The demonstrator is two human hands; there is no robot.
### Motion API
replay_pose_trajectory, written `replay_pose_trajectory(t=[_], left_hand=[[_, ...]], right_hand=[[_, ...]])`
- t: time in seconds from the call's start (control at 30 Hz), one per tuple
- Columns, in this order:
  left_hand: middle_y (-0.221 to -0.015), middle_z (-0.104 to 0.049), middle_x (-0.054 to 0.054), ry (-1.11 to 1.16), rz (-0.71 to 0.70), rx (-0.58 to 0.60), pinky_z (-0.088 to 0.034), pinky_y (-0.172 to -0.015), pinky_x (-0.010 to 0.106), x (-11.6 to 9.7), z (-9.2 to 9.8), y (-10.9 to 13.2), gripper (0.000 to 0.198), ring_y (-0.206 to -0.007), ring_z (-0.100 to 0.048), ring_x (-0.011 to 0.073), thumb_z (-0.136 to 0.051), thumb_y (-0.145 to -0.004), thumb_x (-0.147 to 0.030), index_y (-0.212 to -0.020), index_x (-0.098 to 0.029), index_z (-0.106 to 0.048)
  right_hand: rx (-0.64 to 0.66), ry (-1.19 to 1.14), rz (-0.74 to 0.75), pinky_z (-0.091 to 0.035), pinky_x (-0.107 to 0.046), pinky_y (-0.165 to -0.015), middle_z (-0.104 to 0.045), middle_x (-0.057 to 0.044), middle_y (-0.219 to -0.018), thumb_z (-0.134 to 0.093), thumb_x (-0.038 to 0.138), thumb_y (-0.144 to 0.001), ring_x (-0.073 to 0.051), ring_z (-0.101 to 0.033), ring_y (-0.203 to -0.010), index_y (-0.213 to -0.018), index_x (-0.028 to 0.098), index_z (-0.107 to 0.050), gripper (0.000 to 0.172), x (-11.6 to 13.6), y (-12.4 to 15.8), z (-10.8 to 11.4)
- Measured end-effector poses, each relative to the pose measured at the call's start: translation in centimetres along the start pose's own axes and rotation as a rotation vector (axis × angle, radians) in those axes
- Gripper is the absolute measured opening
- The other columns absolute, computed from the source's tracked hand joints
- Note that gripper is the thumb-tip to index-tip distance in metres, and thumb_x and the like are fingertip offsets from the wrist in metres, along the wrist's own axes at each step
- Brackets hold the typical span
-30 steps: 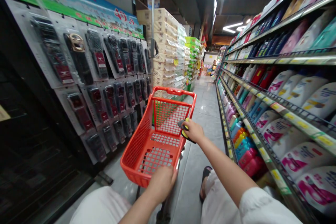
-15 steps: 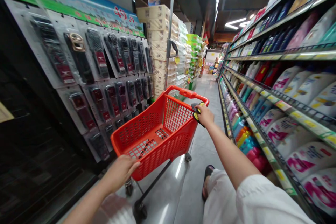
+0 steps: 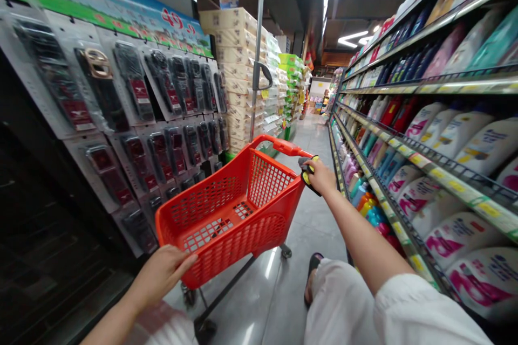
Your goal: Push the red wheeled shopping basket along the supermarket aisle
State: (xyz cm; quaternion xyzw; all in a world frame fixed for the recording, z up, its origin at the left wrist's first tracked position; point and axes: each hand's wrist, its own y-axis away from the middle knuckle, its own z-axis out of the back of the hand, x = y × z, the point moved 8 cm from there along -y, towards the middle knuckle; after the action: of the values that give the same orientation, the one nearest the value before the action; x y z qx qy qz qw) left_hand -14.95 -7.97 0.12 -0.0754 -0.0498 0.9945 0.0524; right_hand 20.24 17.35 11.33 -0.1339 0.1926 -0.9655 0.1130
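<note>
In the middle of the aisle stands a red plastic shopping cart [image 3: 243, 240], its basket turned at an angle and its floor bare. My left hand [image 3: 162, 272] is closed over the cart's near left rim, thumb on the outer side, fingertips partly hidden. At the handle's right end, my right hand [image 3: 322, 177] is closed round a pair of scissors [image 3: 311, 182] with black and yellow handles. Those scissors lie against the cart's corner by the red handle [image 3: 287, 146]. Whether the right fingers also grip the handle, I cannot tell.
Packaged belts [image 3: 135, 81] hang on a display at left. Behind the cart, a metal pole [image 3: 259, 38] rises before stacked paper packs [image 3: 232, 75]. Shelves of bottles [image 3: 457, 248] line the right side. Grey floor [image 3: 315, 135] runs down the aisle.
The cart and my left hand sit slightly further left in view. My right hand and the scissors have shifted a little rightward from the cart's handle corner. The shelves and display have slid left in view.
</note>
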Motion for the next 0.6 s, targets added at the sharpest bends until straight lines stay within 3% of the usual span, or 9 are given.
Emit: replay_pose_trajectory(t=[0.13, 0.2, 0.3, 0.37, 0.47, 0.6], left_hand=[[-0.064, -0.064, 0.011, -0.001, 0.263, 0.124, -0.038, -0.060, 0.029, -0.9, 0.9, -2.8, 0.070, -0.065, -0.063, 0.0230, -0.012, -0.091, -0.059, -0.062, -0.017, -0.060], [-0.069, -0.066, 0.010, 0.103, 0.191, 0.135, -0.038, -0.060, 0.027, -3.5, 1.5, -6.0, 0.068, -0.068, -0.064, 0.0215, -0.014, -0.091, -0.059, -0.069, -0.017, -0.062], [-0.076, -0.067, 0.007, 0.230, -0.015, 0.126, -0.038, -0.064, 0.026, -8.2, 2.0, -11.2, 0.060, -0.072, -0.062, 0.0199, -0.025, -0.088, -0.062, -0.077, -0.017, -0.064], [-0.078, -0.066, 0.005, 0.350, -0.123, 0.209, -0.039, -0.066, 0.025, -10.5, 1.0, -13.7, 0.056, -0.074, -0.060, 0.0189, -0.032, -0.085, -0.064, -0.083, -0.017, -0.064], [-0.072, -0.061, 0.002, 0.503, -0.082, 0.315, -0.039, -0.064, 0.026, -10.9, -1.4, -15.6, 0.060, -0.069, -0.055, 0.0174, -0.032, -0.083, -0.067, -0.079, -0.015, -0.061], [-0.064, -0.053, 0.001, 0.623, -0.045, 0.353, -0.037, -0.060, 0.026, -10.3, -3.1, -15.4, 0.063, -0.063, -0.048, 0.0160, -0.029, -0.082, -0.070, -0.070, -0.015, -0.057]], right_hand=[[-0.033, 0.001, 0.044, -0.043, -0.031, -0.074, -0.055, -0.007, -0.110, -0.048, 0.041, -0.088, -0.023, -0.057, -0.094, -0.113, 0.029, -0.061, 0.030, 2.6, 1.8, -0.6], [-0.019, 0.008, 0.105, -0.043, -0.031, -0.074, -0.055, -0.008, -0.107, -0.049, 0.051, -0.087, -0.023, -0.056, -0.095, -0.109, 0.028, -0.062, 0.035, 4.9, 3.4, -1.4], [0.049, 0.005, 0.206, -0.043, -0.030, -0.074, -0.055, -0.007, -0.106, -0.046, 0.051, -0.089, -0.021, -0.056, -0.094, -0.107, 0.029, -0.062, 0.033, 8.1, 5.5, -2.7], [0.087, 0.006, 0.272, -0.044, -0.029, -0.073, -0.055, -0.006, -0.106, -0.045, 0.047, -0.091, -0.020, -0.057, -0.092, -0.108, 0.030, -0.062, 0.029, 9.3, 6.3, -3.3], [0.098, 0.009, 0.313, -0.043, -0.027, -0.071, -0.056, -0.004, -0.104, -0.047, 0.041, -0.090, -0.018, -0.058, -0.090, -0.112, 0.033, -0.060, 0.027, 8.7, 6.0, -3.3], [0.000, -0.002, 0.162, -0.043, -0.027, -0.069, -0.056, -0.004, -0.105, -0.047, 0.041, -0.091, -0.019, -0.059, -0.090, -0.114, 0.034, -0.061, 0.028, 3.2, 3.1, -0.9]])
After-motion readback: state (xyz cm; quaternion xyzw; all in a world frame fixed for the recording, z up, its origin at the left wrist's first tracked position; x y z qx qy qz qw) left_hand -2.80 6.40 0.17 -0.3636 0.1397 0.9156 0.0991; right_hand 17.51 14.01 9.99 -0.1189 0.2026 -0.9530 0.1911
